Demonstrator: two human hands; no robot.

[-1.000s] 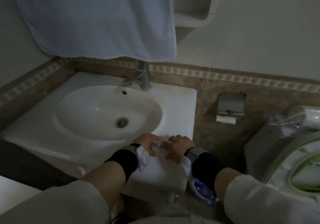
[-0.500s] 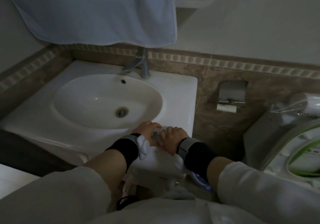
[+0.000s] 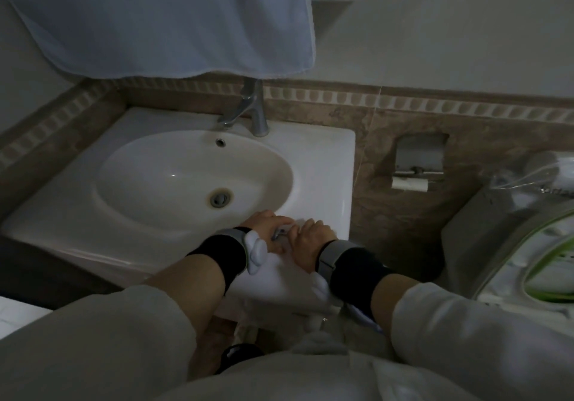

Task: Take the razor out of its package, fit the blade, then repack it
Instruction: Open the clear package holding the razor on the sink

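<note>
Left hand [image 3: 267, 226] grip closed on razor [image 3: 278, 235] | right hand [image 3: 310, 236] fingers pinch its other end, steadying | braced on sink [image 3: 323, 164] rim, lower centre, probably for blade fitting

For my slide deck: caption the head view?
Both hands, left and right, work a small metal razor at the sink's front edge.

Left hand [image 3: 264, 230] and right hand [image 3: 310, 236] pinch a small metal razor [image 3: 278, 235] on the sink [image 3: 323, 164] rim
</note>
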